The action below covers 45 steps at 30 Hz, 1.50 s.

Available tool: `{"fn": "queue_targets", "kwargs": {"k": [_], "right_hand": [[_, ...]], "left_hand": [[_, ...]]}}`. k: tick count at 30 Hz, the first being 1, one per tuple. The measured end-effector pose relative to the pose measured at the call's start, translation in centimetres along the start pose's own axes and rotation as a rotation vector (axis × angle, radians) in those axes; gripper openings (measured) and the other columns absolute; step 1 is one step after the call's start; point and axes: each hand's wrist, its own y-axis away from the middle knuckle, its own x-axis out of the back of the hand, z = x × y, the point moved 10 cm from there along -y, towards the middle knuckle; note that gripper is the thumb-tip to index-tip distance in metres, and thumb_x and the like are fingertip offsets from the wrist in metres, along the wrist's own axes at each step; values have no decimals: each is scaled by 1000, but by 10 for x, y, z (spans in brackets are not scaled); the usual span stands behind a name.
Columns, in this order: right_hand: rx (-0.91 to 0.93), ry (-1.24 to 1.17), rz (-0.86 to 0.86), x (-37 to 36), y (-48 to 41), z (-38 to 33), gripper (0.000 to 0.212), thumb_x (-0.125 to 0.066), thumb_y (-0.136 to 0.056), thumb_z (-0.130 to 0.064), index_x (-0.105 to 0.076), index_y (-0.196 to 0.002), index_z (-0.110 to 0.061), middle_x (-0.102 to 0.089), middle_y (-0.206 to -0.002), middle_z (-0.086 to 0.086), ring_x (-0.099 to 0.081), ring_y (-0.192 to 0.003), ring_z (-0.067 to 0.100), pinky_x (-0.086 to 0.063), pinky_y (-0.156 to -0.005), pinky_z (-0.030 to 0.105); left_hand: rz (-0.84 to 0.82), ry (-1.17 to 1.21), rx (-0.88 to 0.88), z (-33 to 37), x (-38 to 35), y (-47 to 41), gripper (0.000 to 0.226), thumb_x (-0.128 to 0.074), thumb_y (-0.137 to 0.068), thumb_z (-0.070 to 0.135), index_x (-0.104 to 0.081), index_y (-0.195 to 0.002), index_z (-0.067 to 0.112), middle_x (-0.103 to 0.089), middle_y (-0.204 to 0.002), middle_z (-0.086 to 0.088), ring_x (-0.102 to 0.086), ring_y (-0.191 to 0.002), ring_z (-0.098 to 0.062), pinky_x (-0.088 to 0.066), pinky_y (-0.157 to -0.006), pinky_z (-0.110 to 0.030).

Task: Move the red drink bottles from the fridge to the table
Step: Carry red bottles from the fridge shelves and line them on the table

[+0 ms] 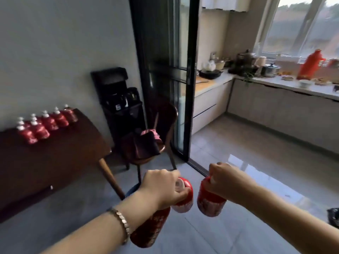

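Note:
My left hand (161, 186) grips two red drink bottles by their tops: one (183, 197) hangs just right of the knuckles, the other (150, 228) hangs below my wrist. In my right hand (225, 180) a third red bottle (210, 200) is held by its neck and hangs over the floor. Several red bottles with white caps (45, 123) stand in a row along the back of the dark wooden table (45, 162) at the left. The fridge is out of view.
A dark wooden chair (152, 140) with folded cloth on its seat stands between the table and a black-framed sliding door (189, 88). A black drinks stand (119, 103) is against the wall. To the right a kitchen counter (275, 83) holds pots and a red thermos (310, 65).

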Motion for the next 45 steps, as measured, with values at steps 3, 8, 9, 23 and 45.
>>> {"fn": "queue_targets", "kwargs": {"k": [3,8,9,23,45], "right_hand": [[129,6,-7,-8,-61,-87,36,-49,-93,-39,-56,-114,-11,-63,-107,6,-65,-93,22,-57,-80,33],[288,41,-7,-16,-156,-211,33,-48,-90,-42,-54,-107,-14,-60,-106,3,-63,-93,24,-53,-77,33],[311,42,-8,-18,-175,-234,32,-50,-89,-42,-55,-105,-15,-61,-104,3,-64,-91,24,-53,-74,33],[606,68,-140,-52,-441,-501,43,-54,-88,-50,-53,-115,-17,-53,-113,4,-61,-99,22,-52,-82,31],[113,-313,-395,-191,-765,-754,34,-59,-89,-27,-51,-114,-5,-59,-115,16,-60,-96,28,-53,-78,37]], "left_hand": [[-5,-7,158,-106,-1,20,46,-38,-86,64,-52,-95,21,-66,-106,-6,-60,-104,-28,-34,-71,-29],[-8,-7,381,-253,0,41,43,-40,-86,63,-51,-92,22,-66,-107,-5,-60,-103,-28,-38,-74,-29],[-2,8,422,-280,0,44,42,-41,-86,63,-49,-88,22,-66,-105,-4,-60,-102,-28,-36,-72,-29],[109,81,883,-619,-18,38,42,-42,-84,66,-42,-81,24,-66,-86,2,-64,-79,-20,-42,-64,-28],[43,119,727,-986,-136,-5,48,-41,-86,64,-54,-109,24,-66,-95,8,-64,-87,-9,-34,-63,-18]]}}
